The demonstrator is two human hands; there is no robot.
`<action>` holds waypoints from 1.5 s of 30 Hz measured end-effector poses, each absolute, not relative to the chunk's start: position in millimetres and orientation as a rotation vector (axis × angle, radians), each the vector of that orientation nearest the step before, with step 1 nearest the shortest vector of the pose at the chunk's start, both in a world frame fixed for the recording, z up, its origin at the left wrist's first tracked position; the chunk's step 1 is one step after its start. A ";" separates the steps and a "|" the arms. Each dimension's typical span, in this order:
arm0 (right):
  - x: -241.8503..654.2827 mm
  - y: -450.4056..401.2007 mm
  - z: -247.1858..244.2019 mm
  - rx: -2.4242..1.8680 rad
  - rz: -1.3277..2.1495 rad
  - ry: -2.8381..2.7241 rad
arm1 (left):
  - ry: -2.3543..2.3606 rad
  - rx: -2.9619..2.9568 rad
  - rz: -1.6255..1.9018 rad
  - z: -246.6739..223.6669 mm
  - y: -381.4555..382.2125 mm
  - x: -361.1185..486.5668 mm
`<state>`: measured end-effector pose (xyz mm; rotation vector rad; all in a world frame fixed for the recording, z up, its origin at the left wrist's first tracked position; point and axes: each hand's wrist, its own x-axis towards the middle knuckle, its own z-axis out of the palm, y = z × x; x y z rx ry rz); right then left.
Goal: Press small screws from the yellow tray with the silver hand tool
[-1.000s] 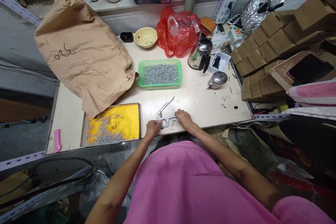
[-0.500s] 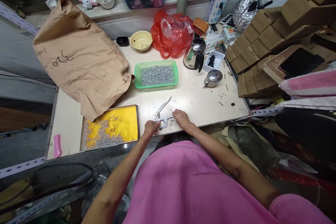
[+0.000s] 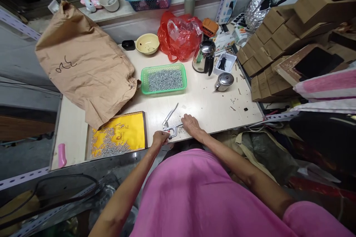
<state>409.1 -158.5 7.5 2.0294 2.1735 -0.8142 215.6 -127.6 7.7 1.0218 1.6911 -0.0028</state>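
A silver metal hand tool (image 3: 172, 130) with a spring lies at the table's front edge, its long thin lever (image 3: 170, 114) pointing up and to the right. My left hand (image 3: 160, 138) is closed on the tool's left end, near a small red part. At the other end, my right hand (image 3: 190, 123) has its fingers bent together on the tip of the tool's handle. Beyond the tool stands a green basket (image 3: 144, 89) full of small metal pins. On the left, a yellow-lined tray (image 3: 136, 129) holds more loose pins.
A large brown paper bag (image 3: 94, 63) covers the table's back left. Behind the basket are a cream bowl (image 3: 147, 43) and a red plastic bag (image 3: 178, 37). A steel kettle (image 3: 204, 57) and lidded metal cup (image 3: 224, 82) stand right; cardboard boxes (image 3: 283, 39) are stacked beyond.
The view has shifted slightly. Both hands remain at the metal tool, with hardly any visible movement.
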 end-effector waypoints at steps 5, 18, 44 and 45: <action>417.0 -131.7 11.0 1.869 -0.684 2.433 | 1.691 1.098 -0.021 1.4 -132.1 213.9; 409.5 -106.0 7.2 1.614 -0.561 2.505 | 1.721 1.059 0.030 -5.0 -140.4 214.2; 422.3 -121.1 0.1 1.606 -0.434 2.637 | 1.685 1.000 -0.022 5.3 -143.7 219.6; 421.3 -121.2 -1.3 1.608 -0.424 2.634 | 1.690 0.997 -0.022 5.2 -143.9 219.8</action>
